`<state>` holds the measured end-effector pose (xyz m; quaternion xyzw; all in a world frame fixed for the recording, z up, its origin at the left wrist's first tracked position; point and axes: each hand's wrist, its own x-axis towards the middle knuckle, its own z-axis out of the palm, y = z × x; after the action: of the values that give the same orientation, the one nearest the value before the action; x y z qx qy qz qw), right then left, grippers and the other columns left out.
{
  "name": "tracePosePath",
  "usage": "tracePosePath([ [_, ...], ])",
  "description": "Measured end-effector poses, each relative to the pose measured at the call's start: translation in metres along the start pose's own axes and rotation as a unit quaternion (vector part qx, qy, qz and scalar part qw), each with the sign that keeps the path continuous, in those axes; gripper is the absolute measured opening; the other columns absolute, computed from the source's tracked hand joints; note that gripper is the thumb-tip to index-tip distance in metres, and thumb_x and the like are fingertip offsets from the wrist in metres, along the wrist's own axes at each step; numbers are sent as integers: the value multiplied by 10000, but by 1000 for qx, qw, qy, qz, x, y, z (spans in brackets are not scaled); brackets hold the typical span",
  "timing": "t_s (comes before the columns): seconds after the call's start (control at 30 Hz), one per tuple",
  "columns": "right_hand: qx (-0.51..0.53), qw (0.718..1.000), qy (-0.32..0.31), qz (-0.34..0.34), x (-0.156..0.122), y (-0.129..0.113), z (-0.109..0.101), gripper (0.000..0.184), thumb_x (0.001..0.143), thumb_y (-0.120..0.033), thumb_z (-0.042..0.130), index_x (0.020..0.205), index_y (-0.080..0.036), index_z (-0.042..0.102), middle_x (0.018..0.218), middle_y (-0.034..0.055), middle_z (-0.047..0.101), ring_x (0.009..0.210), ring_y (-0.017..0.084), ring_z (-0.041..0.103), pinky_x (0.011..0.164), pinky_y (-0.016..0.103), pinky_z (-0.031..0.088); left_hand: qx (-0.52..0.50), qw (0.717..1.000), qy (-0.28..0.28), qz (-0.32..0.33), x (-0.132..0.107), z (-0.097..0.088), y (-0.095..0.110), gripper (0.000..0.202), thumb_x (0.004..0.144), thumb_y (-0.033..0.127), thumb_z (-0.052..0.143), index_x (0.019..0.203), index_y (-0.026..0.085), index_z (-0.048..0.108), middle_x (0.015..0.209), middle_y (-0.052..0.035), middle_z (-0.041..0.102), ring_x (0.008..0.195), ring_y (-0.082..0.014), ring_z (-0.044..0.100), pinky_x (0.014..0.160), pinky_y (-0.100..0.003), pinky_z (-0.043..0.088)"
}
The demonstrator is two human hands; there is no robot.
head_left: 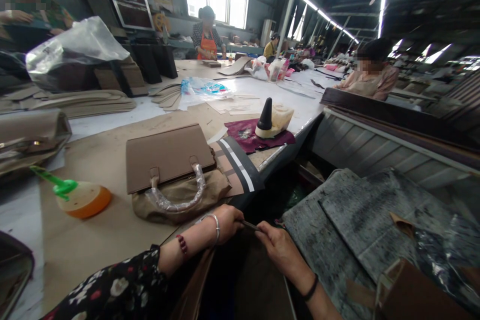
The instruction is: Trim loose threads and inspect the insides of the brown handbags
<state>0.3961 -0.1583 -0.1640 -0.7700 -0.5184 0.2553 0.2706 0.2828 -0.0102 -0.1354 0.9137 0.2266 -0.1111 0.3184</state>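
My left hand and my right hand meet below the table's near edge, both closed on the ends of a thin dark strip. Under them hangs a dark brown leather piece; its shape is hard to make out. Just above my left wrist, a taupe handbag lies on the table with its plastic-wrapped handle toward me. Striped fabric sticks out from under the bag's right side.
An orange glue bottle with a green nozzle lies left of the bag. A black cone on a cream pad sits on maroon cloth. Grey boards lie at right. Other workers sit farther along the table.
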Motion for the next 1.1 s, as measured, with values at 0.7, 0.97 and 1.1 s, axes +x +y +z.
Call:
tracePosePath([
  [0.7,67,998,-2,19,12,7,0,229,826,-328,398,816,-191,580,705,-7,599,670,134,546,633,221,383,-157,978,2,-134,4,4,-9,149,610,227,570,676,147,678,453,51,425,471,-87,389,424,-202,261],
  [0.97,55,998,-24,-15,18,0,-1,234,829,-320,414,828,-202,616,712,-21,612,677,119,546,615,197,360,-228,963,-26,-139,2,1,-2,149,590,192,562,670,115,662,448,57,428,432,-73,362,420,-203,267],
  [1.1,51,999,-2,-3,21,-1,4,222,815,-293,433,721,-175,596,603,-31,557,589,103,510,555,193,330,-240,962,-22,-127,-8,0,-8,246,592,229,573,791,116,663,528,38,515,488,-89,431,475,-204,332],
])
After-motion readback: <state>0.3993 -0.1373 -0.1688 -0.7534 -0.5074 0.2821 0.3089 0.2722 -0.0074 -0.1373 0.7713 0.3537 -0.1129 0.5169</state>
